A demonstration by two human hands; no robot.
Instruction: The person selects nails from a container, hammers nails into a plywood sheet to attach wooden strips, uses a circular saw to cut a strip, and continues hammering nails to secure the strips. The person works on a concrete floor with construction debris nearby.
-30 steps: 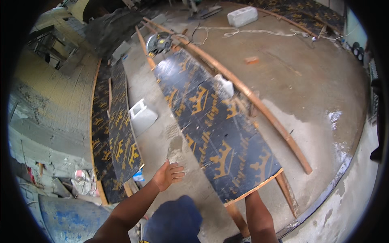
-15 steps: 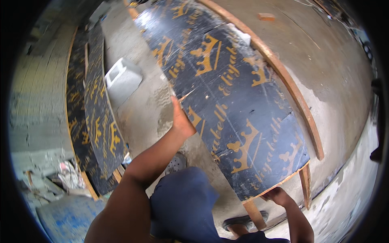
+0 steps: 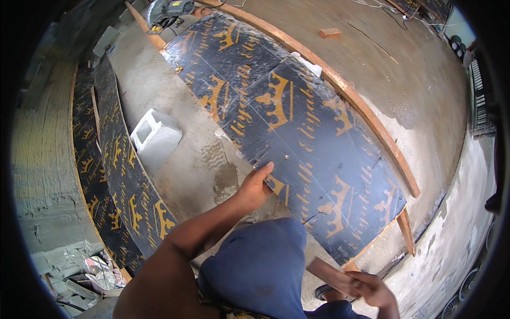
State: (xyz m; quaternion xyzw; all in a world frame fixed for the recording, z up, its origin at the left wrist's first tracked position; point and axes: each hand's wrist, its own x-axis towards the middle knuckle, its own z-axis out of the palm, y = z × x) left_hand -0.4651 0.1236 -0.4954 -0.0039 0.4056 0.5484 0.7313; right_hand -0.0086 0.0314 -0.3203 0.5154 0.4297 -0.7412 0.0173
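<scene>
A long black plywood panel with gold crown prints stretches away in front of me, raised off the floor. My left hand grips its left edge, thumb on top and fingers hidden underneath. Just off the panel's near end, my right hand is closed around a short, flat, reddish-brown piece of wood. That piece points up and left, slightly blurred. Wooden supports show below the panel, one being a leg at the near right corner.
Along the panel's right side runs a long timber. Left of it stand a hollow concrete block and more printed panels beside the wall. A corded power tool sits at the far end. A brick-coloured block lies far right.
My right hand has come out from beneath the panel's near end and now shows the wood piece. My left hand stays on the left edge. The view has shifted, bringing the power tool into sight.
</scene>
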